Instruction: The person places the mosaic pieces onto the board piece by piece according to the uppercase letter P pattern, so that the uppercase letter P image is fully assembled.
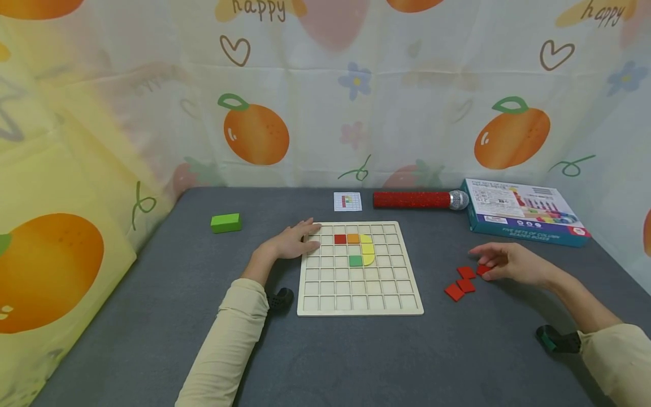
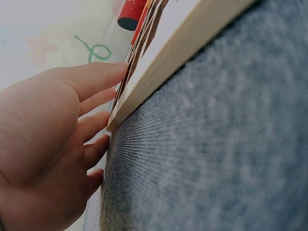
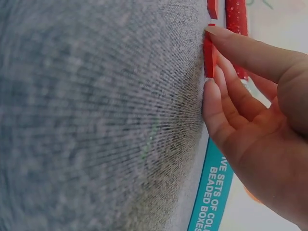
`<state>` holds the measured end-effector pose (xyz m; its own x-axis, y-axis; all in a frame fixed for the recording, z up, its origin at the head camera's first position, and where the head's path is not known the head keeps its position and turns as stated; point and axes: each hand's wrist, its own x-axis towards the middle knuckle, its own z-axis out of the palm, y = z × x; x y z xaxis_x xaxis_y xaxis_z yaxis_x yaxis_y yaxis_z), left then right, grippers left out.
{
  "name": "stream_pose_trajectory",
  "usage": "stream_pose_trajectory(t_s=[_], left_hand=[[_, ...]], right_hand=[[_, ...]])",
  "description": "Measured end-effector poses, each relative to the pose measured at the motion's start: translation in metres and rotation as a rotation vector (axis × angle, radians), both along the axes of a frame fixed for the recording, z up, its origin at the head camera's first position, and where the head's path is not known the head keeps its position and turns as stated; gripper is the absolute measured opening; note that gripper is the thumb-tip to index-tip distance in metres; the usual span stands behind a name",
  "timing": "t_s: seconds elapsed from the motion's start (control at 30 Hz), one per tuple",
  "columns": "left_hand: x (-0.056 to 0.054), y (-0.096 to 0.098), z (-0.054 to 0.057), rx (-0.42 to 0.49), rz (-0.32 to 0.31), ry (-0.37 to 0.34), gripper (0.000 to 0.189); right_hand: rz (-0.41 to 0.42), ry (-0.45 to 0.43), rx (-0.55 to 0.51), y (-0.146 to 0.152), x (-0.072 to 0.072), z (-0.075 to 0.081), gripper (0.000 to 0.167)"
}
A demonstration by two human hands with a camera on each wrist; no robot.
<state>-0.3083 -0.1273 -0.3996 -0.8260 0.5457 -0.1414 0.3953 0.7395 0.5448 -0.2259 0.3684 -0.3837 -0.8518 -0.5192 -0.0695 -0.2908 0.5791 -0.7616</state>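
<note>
My left hand [image 1: 294, 240] rests on the upper left edge of a pale wooden grid board [image 1: 325, 305], fingers extended. The left wrist view shows its thumb and fingertips at the edge of the board [image 2: 159, 72]. Set in the grid are a red tile [image 1: 339, 239], an orange tile [image 1: 353, 239], yellow tiles [image 1: 367, 249] and a green tile [image 1: 355, 260]. To the right of the board, my right hand [image 1: 519, 264] pinches a red square tile [image 3: 209, 55] by its edges, low at the tabletop. Several more red tiles [image 1: 454, 292] lie loose just left of that hand.
Behind the board lie a small pattern card [image 1: 348, 202] and a red glittery microphone [image 1: 412, 199]. A teal and white box [image 1: 529, 215] stands at the back right, beyond the right hand. A green block [image 1: 226, 223] sits at the back left of the grey table [image 1: 152, 316].
</note>
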Motion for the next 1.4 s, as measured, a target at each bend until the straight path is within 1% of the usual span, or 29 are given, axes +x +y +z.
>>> stream_pose_trajectory(t_s=[0.13,0.2,0.37,0.47,0.53,0.7,0.8,0.87,0.97,1.07,1.13,1.3,1.4], left_hand=[[0.000,0.000,0.001,-0.002,0.000,-0.001,0.061],[0.000,0.000,0.001,-0.003,-0.002,-0.001,0.061],[0.001,0.000,0.001,-0.001,-0.007,-0.001,0.060],[0.001,0.000,0.002,0.005,-0.007,-0.005,0.060],[0.001,0.000,0.002,0.008,-0.005,-0.007,0.060],[0.001,0.000,0.001,0.014,-0.001,-0.008,0.060],[0.001,0.000,0.000,0.012,0.006,-0.007,0.060],[0.001,0.000,-0.001,0.006,0.012,-0.006,0.060],[0.002,0.000,-0.001,0.002,0.016,-0.003,0.060],[0.003,0.000,0.000,0.004,0.013,-0.002,0.060],[0.003,0.000,0.001,0.004,0.013,-0.002,0.059],[0.004,0.000,0.001,0.007,0.014,0.003,0.059],[0.004,0.000,0.001,0.007,0.015,0.001,0.060]], right_hand=[[-0.001,0.026,0.013,0.000,0.000,-0.001,0.047],[-0.008,0.056,0.028,0.000,-0.001,-0.001,0.045],[-0.047,0.141,0.074,-0.002,0.000,0.000,0.038],[-0.074,0.154,0.094,-0.003,0.000,0.002,0.035],[-0.098,0.135,0.109,-0.004,-0.001,0.004,0.035],[-0.197,0.014,0.150,-0.007,-0.003,0.012,0.039],[-0.248,-0.043,0.144,-0.011,-0.003,0.015,0.042],[-0.273,-0.073,0.120,-0.015,-0.003,0.017,0.043],[-0.290,-0.114,0.063,-0.022,-0.004,0.018,0.044],[-0.284,-0.154,0.012,-0.028,-0.007,0.018,0.045],[-0.291,-0.164,0.001,-0.032,-0.009,0.018,0.045],[-0.305,-0.149,0.001,-0.047,-0.013,0.016,0.046],[-0.299,-0.145,-0.007,-0.056,-0.016,0.016,0.047]])
